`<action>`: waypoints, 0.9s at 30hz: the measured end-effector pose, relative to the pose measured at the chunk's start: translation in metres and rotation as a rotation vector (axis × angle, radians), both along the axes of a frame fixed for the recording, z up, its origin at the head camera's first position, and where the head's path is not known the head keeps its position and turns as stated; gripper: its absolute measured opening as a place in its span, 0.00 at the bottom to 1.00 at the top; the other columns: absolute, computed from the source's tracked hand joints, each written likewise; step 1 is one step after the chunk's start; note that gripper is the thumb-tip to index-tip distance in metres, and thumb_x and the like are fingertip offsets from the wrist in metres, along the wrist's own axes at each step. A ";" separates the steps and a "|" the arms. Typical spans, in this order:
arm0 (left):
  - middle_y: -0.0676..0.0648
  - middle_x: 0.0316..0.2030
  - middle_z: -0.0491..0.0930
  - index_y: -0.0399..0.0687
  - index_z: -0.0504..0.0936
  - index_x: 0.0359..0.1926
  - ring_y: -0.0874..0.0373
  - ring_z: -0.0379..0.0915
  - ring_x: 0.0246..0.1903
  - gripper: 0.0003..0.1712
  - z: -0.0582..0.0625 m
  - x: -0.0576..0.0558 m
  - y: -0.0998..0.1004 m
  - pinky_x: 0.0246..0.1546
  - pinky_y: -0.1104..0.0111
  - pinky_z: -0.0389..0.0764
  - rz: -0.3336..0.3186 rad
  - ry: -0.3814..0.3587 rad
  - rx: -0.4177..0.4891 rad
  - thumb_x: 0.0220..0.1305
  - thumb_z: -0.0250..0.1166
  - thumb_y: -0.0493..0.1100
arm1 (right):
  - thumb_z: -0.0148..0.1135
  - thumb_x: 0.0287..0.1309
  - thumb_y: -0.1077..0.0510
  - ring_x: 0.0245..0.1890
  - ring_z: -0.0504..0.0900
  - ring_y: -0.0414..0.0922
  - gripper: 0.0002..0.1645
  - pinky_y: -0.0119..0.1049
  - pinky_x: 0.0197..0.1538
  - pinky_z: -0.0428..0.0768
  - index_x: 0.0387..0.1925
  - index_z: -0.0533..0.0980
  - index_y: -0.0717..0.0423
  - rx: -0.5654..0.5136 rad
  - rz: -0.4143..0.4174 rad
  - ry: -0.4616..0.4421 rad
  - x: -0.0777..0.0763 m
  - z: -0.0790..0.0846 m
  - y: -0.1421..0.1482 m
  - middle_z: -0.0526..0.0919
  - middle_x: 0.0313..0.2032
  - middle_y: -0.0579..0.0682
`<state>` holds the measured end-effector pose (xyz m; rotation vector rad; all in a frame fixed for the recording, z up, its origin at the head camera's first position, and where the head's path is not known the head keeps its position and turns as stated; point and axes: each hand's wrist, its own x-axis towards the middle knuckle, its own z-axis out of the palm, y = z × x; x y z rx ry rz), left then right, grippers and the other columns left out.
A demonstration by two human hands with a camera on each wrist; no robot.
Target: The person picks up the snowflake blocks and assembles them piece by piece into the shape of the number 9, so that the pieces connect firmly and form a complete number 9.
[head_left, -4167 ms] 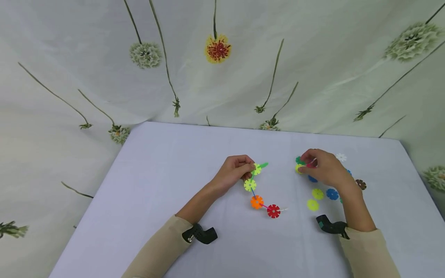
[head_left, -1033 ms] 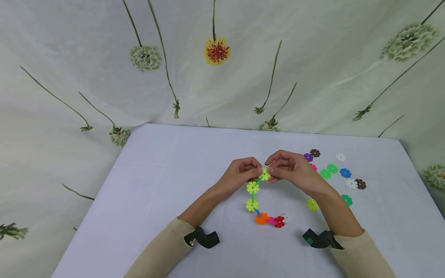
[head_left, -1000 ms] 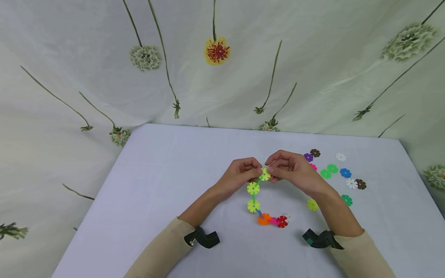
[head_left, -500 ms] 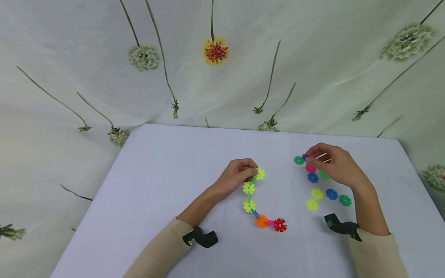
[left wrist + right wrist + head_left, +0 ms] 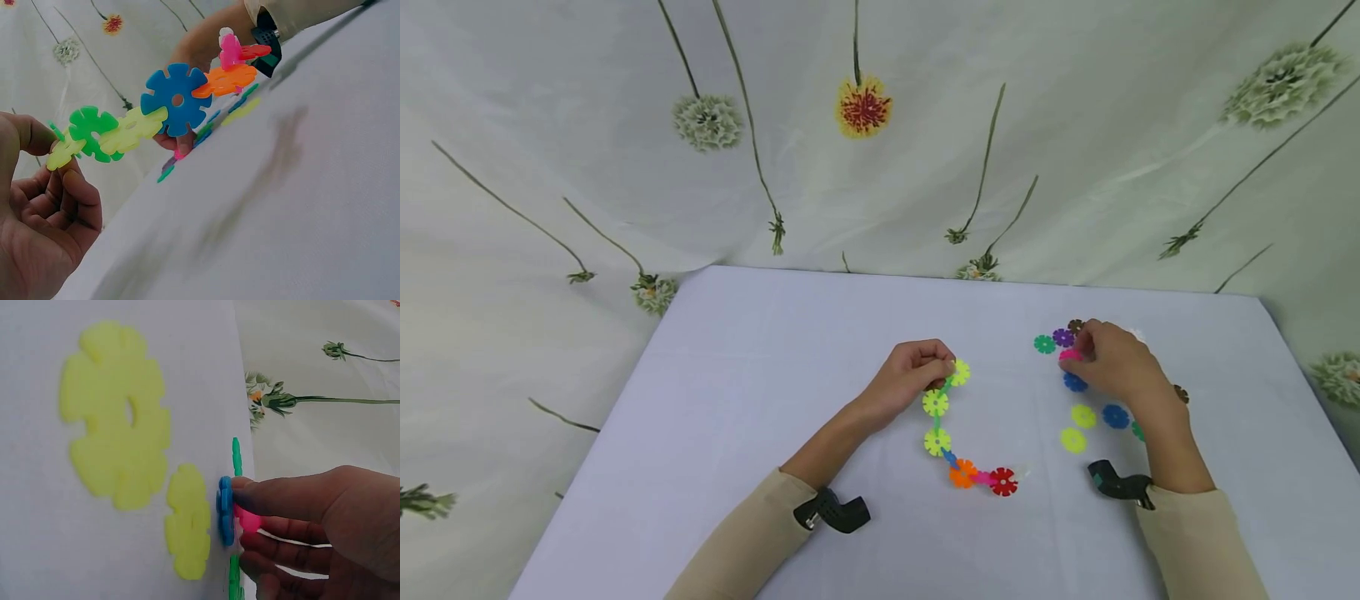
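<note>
My left hand (image 5: 912, 372) pinches the end yellow disc (image 5: 65, 154) of a chain of notched plastic snowflake discs between thumb and fingers. From there the chain hangs in a curve, with yellow, green, a blue disc (image 5: 177, 100), an orange disc (image 5: 962, 474), pink, a red disc (image 5: 1003, 482) and a white one at its far end. Over the loose discs at the right, my right hand (image 5: 1116, 360) pinches a pink disc (image 5: 251, 522), its thumb beside a blue disc (image 5: 225, 511). The fingers partly cover the pink disc.
Around the right hand lie loose discs: a green disc (image 5: 1044, 344), a purple disc (image 5: 1063, 337), a brown disc (image 5: 1076, 326), a blue disc (image 5: 1116, 417) and two yellow discs, one nearer me (image 5: 1073, 440). A flower-printed cloth (image 5: 880, 192) hangs behind the white table (image 5: 775, 350).
A yellow disc has joined the chain's held end since the earliest frame. Half a second ago my right hand was at the purple disc, which now lies flat; the hand has moved to the pink one.
</note>
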<state>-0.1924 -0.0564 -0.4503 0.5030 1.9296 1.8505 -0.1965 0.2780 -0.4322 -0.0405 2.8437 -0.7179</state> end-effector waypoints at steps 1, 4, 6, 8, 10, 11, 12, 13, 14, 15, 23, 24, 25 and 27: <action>0.54 0.27 0.72 0.37 0.80 0.42 0.61 0.68 0.31 0.10 0.000 0.000 0.000 0.35 0.74 0.73 0.000 0.000 0.001 0.75 0.57 0.40 | 0.70 0.69 0.52 0.48 0.83 0.60 0.21 0.53 0.49 0.83 0.51 0.76 0.65 -0.025 0.001 0.016 0.000 0.000 0.000 0.84 0.47 0.64; 0.55 0.27 0.72 0.37 0.80 0.42 0.61 0.68 0.31 0.10 0.000 0.000 0.000 0.35 0.74 0.73 -0.001 -0.006 0.006 0.74 0.57 0.40 | 0.68 0.71 0.56 0.47 0.83 0.57 0.15 0.45 0.47 0.82 0.50 0.75 0.61 -0.100 -0.001 0.077 0.000 -0.001 0.000 0.84 0.45 0.61; 0.55 0.26 0.72 0.38 0.80 0.42 0.61 0.68 0.30 0.10 0.000 -0.001 0.000 0.35 0.74 0.72 0.000 -0.014 0.009 0.74 0.57 0.41 | 0.69 0.70 0.56 0.45 0.83 0.54 0.13 0.38 0.46 0.81 0.50 0.77 0.59 -0.151 0.007 0.114 -0.001 -0.001 -0.002 0.86 0.45 0.59; 0.55 0.26 0.72 0.37 0.80 0.43 0.61 0.68 0.30 0.10 0.000 -0.001 0.000 0.35 0.74 0.72 0.001 -0.020 0.013 0.74 0.57 0.41 | 0.70 0.69 0.57 0.45 0.84 0.52 0.12 0.32 0.45 0.81 0.49 0.78 0.57 -0.206 0.025 0.143 -0.001 0.001 -0.006 0.87 0.44 0.57; 0.55 0.26 0.72 0.37 0.80 0.43 0.61 0.68 0.30 0.11 0.000 -0.001 0.000 0.35 0.74 0.72 0.003 -0.025 0.016 0.75 0.56 0.41 | 0.72 0.68 0.57 0.44 0.86 0.49 0.12 0.27 0.45 0.82 0.48 0.79 0.56 -0.277 0.055 0.162 0.000 0.002 -0.011 0.88 0.44 0.56; 0.55 0.26 0.72 0.37 0.80 0.43 0.61 0.67 0.30 0.11 0.000 -0.001 0.000 0.35 0.75 0.72 0.005 -0.027 0.016 0.75 0.56 0.41 | 0.72 0.68 0.57 0.43 0.87 0.47 0.12 0.25 0.46 0.82 0.48 0.80 0.56 -0.318 0.073 0.166 0.000 0.004 -0.014 0.88 0.44 0.56; 0.55 0.26 0.72 0.37 0.80 0.43 0.61 0.67 0.30 0.11 -0.001 -0.001 0.000 0.35 0.75 0.72 0.007 -0.027 0.016 0.75 0.57 0.41 | 0.72 0.68 0.57 0.42 0.87 0.46 0.12 0.24 0.46 0.83 0.48 0.80 0.56 -0.362 0.094 0.163 0.001 0.004 -0.018 0.89 0.44 0.56; 0.55 0.26 0.72 0.36 0.80 0.43 0.61 0.67 0.30 0.11 0.000 -0.001 0.000 0.35 0.75 0.72 0.009 -0.028 0.016 0.75 0.57 0.41 | 0.72 0.68 0.58 0.41 0.88 0.44 0.12 0.25 0.46 0.84 0.48 0.80 0.57 -0.408 0.115 0.158 0.002 0.005 -0.022 0.89 0.44 0.56; 0.55 0.26 0.72 0.36 0.79 0.43 0.61 0.67 0.30 0.11 -0.001 -0.001 0.000 0.35 0.75 0.72 0.011 -0.030 0.016 0.75 0.57 0.41 | 0.72 0.68 0.58 0.41 0.88 0.43 0.11 0.25 0.46 0.85 0.48 0.80 0.57 -0.453 0.139 0.151 0.002 0.006 -0.026 0.89 0.43 0.56; 0.55 0.26 0.72 0.36 0.79 0.43 0.61 0.68 0.30 0.11 -0.001 -0.001 0.000 0.35 0.75 0.72 0.014 -0.031 0.015 0.75 0.57 0.41 | 0.72 0.68 0.59 0.40 0.88 0.42 0.11 0.26 0.46 0.86 0.48 0.80 0.58 -0.494 0.162 0.142 0.004 0.007 -0.031 0.89 0.43 0.56; 0.55 0.26 0.72 0.37 0.80 0.43 0.61 0.68 0.30 0.11 -0.001 -0.001 -0.001 0.35 0.74 0.73 0.032 -0.034 -0.005 0.75 0.57 0.42 | 0.72 0.66 0.64 0.42 0.89 0.43 0.10 0.29 0.49 0.88 0.47 0.81 0.57 -0.639 0.288 0.153 0.016 0.015 -0.068 0.89 0.42 0.53; 0.55 0.26 0.72 0.37 0.80 0.43 0.61 0.68 0.30 0.11 0.000 -0.001 -0.001 0.35 0.74 0.73 0.034 -0.037 -0.004 0.75 0.57 0.42 | 0.71 0.67 0.64 0.42 0.88 0.43 0.09 0.29 0.49 0.88 0.47 0.81 0.56 -0.638 0.293 0.165 0.018 0.016 -0.071 0.89 0.42 0.52; 0.55 0.26 0.72 0.38 0.80 0.43 0.61 0.68 0.30 0.11 -0.001 -0.001 -0.001 0.34 0.74 0.74 0.034 -0.039 -0.002 0.75 0.57 0.42 | 0.72 0.67 0.64 0.42 0.89 0.43 0.09 0.29 0.49 0.88 0.46 0.81 0.55 -0.635 0.297 0.175 0.019 0.017 -0.074 0.89 0.42 0.51; 0.55 0.26 0.73 0.38 0.80 0.42 0.61 0.68 0.30 0.11 -0.001 -0.001 0.000 0.34 0.74 0.74 0.034 -0.041 0.000 0.75 0.57 0.42 | 0.72 0.67 0.63 0.41 0.89 0.46 0.08 0.30 0.49 0.88 0.45 0.82 0.54 -0.628 0.305 0.199 0.022 0.017 -0.079 0.89 0.41 0.50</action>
